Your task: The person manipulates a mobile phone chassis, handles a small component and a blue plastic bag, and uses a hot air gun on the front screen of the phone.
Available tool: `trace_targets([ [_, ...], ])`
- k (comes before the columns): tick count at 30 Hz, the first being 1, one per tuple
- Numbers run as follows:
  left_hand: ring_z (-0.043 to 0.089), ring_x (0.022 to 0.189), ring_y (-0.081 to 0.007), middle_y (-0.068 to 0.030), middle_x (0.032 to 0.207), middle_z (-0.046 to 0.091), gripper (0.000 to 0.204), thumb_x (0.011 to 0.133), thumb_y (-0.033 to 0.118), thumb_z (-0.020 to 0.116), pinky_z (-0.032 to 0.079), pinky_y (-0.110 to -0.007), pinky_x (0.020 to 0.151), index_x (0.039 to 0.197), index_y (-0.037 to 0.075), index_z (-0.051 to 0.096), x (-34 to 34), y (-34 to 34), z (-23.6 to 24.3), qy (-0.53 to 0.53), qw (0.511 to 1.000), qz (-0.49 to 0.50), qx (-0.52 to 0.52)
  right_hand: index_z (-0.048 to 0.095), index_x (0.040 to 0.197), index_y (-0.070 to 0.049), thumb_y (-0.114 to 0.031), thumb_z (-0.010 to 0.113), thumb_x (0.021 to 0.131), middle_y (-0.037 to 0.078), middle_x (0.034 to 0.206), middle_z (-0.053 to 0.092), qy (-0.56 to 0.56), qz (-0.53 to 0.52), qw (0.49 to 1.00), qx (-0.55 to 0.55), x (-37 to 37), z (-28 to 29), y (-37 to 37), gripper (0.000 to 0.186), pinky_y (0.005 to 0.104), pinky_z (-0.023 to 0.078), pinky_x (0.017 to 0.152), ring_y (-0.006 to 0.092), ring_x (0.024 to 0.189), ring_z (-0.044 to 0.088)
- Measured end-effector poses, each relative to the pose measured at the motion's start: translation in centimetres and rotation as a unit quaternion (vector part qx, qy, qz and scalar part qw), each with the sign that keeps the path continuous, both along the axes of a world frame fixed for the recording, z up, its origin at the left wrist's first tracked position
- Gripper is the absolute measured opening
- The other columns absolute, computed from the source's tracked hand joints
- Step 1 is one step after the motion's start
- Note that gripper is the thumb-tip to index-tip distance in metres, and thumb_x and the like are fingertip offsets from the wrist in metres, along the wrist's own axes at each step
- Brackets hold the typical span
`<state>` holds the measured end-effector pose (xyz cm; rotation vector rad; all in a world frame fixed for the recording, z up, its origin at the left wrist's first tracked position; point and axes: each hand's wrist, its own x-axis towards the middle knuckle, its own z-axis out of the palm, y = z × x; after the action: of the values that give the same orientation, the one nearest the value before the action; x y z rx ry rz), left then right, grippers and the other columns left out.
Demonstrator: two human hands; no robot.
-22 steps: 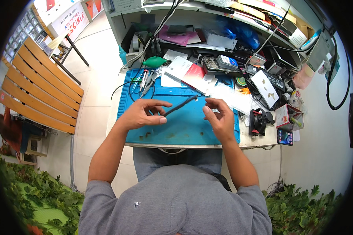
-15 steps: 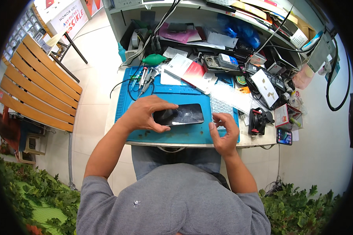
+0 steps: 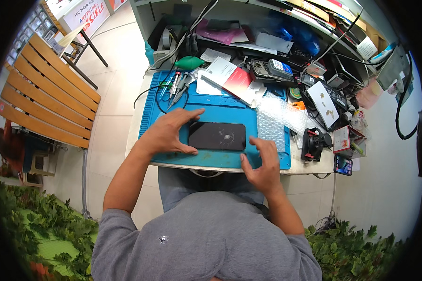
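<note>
A black smartphone (image 3: 217, 136) lies face up on the blue work mat (image 3: 211, 159), with a whitish cracked patch right of the middle of its screen. Around its left end, my left hand (image 3: 168, 133) has thumb and forefinger spread wide, the thumb close to the near left corner. Whether that thumb touches the phone I cannot tell. My right hand (image 3: 263, 166) is just off the right end, thumb and forefinger apart and nothing between them.
Screwdrivers and tweezers (image 3: 176, 88) lie at the mat's far left, near a green air blower (image 3: 189, 62). Behind the phone are a white and red box (image 3: 232, 79) and bubble wrap (image 3: 272, 119). A black phone clamp (image 3: 314, 144) and another phone (image 3: 342, 165) sit at the right.
The phone, held at its left end by my left hand before, now lies flat with the fingers spread away. My right hand has come left toward its right end.
</note>
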<state>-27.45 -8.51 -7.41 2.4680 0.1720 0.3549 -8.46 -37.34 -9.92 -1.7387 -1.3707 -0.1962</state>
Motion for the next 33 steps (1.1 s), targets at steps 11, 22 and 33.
trace_targets([
  [11,0.068,0.129,-0.0297,-0.0068,0.133,0.077,0.121,0.065,0.031,0.105,0.050,-0.045,0.121,0.171,0.021,0.046,-1.7,-0.4,-1.1,0.000,0.993,0.075,-0.094,0.067,0.140,0.003,-0.012,0.088,0.088,0.015,0.106,0.074,0.041,-0.013,0.994,-0.098,0.4,0.3,1.6,0.058,0.0438,0.054,0.087,0.0327,0.097,0.066],
  [22,0.071,0.132,-0.0355,-0.0186,0.143,0.073,0.118,0.065,0.032,0.106,0.055,-0.045,0.114,0.167,0.010,0.052,-2.1,-1.7,-0.4,-0.038,0.996,0.069,-0.050,0.075,0.124,-0.004,-0.010,0.088,0.086,0.009,0.097,0.075,-0.056,-0.108,0.992,0.038,3.7,3.9,-0.7,0.042,0.0409,0.049,0.083,0.0294,0.090,0.070],
  [33,0.073,0.124,-0.0338,-0.0179,0.132,0.075,0.085,0.071,0.027,0.105,0.060,-0.045,0.104,0.143,0.001,0.069,-5.3,-3.4,-3.2,-0.149,0.971,0.169,-0.078,0.076,0.113,0.001,-0.014,0.074,0.108,-0.004,0.081,0.065,-0.006,-0.162,0.897,0.411,20.4,26.2,-8.7,0.015,0.0198,0.040,0.056,0.0002,0.063,0.051],
])
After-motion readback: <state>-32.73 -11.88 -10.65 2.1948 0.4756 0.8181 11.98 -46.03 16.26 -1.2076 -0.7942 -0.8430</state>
